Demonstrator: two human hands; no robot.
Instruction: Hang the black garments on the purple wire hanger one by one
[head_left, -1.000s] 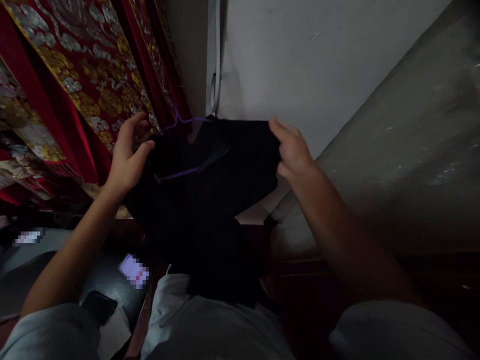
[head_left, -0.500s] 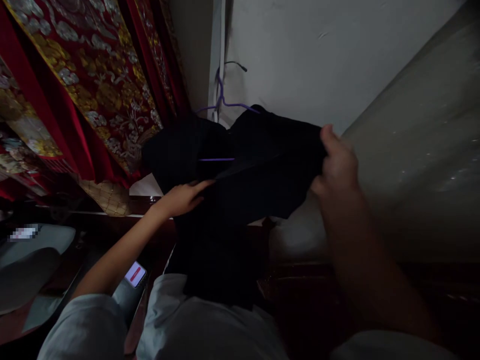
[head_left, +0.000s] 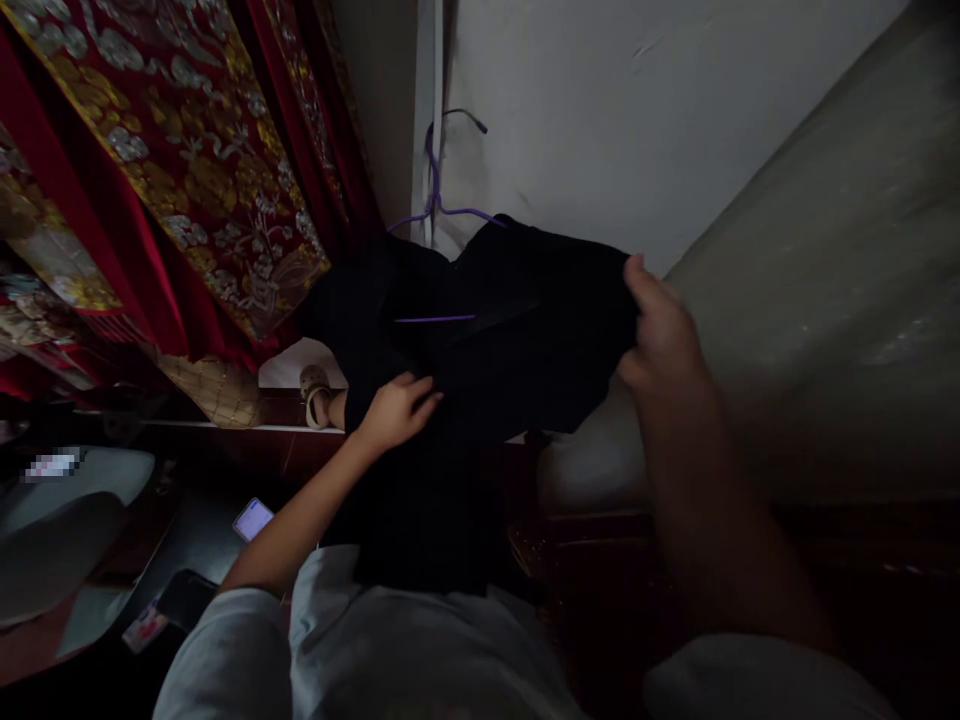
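Observation:
A black shirt [head_left: 480, 400] hangs by its shoulders on a purple hanger [head_left: 433, 205] in front of me. The hanger's lower bar shows as a thin purple line at the shirt's open front. My right hand [head_left: 664, 325] is closed on the end of the sleeve at the right and holds it out to the side, thumb uppermost. Over the shirt's front, below the bar, my left hand [head_left: 401, 410] has its fingers bent together on the dark cloth. The fold between those fingers is too dark to make out clearly.
A red curtain with gold and silver embroidery [head_left: 210, 170] hangs at the left, beside a pale wall [head_left: 600, 110]. Below it are a foot in a clog [head_left: 315, 395] and a lit phone [head_left: 253, 518]. A grey-green sheet [head_left: 840, 330] slopes down the right side.
My left hand has moved right and slightly down across the shirt's front, its fingers more curled, and the gap there has narrowed. My right hand still holds the sleeve, now slightly further left.

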